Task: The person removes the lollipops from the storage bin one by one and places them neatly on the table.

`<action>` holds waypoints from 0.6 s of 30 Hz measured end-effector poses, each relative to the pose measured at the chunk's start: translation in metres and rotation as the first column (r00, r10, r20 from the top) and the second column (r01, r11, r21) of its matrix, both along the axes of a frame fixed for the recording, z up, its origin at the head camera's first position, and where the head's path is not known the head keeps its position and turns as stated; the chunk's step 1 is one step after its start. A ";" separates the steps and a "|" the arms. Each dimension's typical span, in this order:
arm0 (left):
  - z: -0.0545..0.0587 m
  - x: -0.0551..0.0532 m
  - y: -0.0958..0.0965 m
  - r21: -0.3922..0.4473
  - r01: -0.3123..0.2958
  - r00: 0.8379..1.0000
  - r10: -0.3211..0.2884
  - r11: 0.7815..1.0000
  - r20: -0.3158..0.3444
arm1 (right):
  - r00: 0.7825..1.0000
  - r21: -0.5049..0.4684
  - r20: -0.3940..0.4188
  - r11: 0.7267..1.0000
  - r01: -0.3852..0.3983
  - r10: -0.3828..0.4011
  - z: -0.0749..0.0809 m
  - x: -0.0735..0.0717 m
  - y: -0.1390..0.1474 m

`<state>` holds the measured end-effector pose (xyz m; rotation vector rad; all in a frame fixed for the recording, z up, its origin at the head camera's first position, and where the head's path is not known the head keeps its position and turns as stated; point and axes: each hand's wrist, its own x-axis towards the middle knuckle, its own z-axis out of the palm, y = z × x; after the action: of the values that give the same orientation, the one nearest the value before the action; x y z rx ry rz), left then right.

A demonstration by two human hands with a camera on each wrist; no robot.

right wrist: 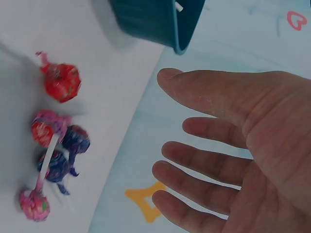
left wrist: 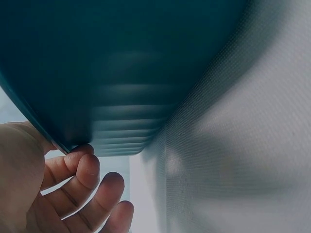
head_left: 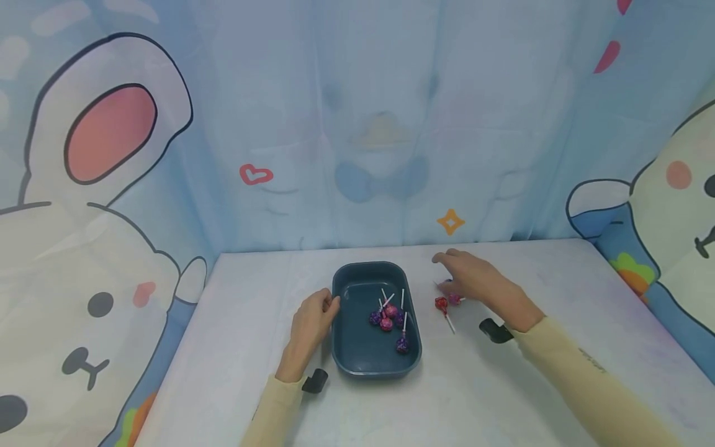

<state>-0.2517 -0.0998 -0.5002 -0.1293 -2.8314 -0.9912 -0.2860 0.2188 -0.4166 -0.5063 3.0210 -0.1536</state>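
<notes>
A dark teal tray (head_left: pixel 350 347) stands on the table, holding several wrapped lollipops, among them a purple one (head_left: pixel 402 345) and a pink one (head_left: pixel 386 324). My left hand (head_left: pixel 310 323) pinches the tray's left rim between thumb and index finger, the other fingers loosely bent outside the wall. To the tray's right, my right hand (head_left: pixel 477 279) hovers with its fingers spread and nothing in it. Near it on the table lie a red lollipop (right wrist: pixel 62 82), pink ones (right wrist: pixel 35 205) and dark blue-purple ones (right wrist: pixel 54 165); in the head view the hand partly hides this group.
The white table (head_left: pixel 268 292) reaches back to a light blue curtain (head_left: pixel 380 74) printed with cartoon figures. Black wrist cameras sit on both wrists, the right one (head_left: pixel 496 331) near the loose lollipops.
</notes>
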 end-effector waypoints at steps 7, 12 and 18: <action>-0.001 -0.001 0.001 -0.003 -0.005 1.000 0.005 1.000 0.016 | 0.997 -0.006 -0.049 0.998 -0.065 0.065 0.005 0.002 -0.013; -0.001 -0.002 0.000 -0.006 -0.005 1.000 0.005 1.000 0.017 | 0.997 0.002 -0.025 0.997 -0.079 0.079 0.008 0.003 -0.025; -0.001 -0.002 -0.001 -0.006 -0.011 1.000 0.011 1.000 0.016 | 0.992 0.029 -0.030 0.992 -0.120 0.121 0.009 0.002 -0.045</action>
<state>-0.2532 -0.1007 -0.5014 -0.1063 -2.8465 -0.9863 -0.2840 0.1736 -0.4074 -0.6932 3.0070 -0.0973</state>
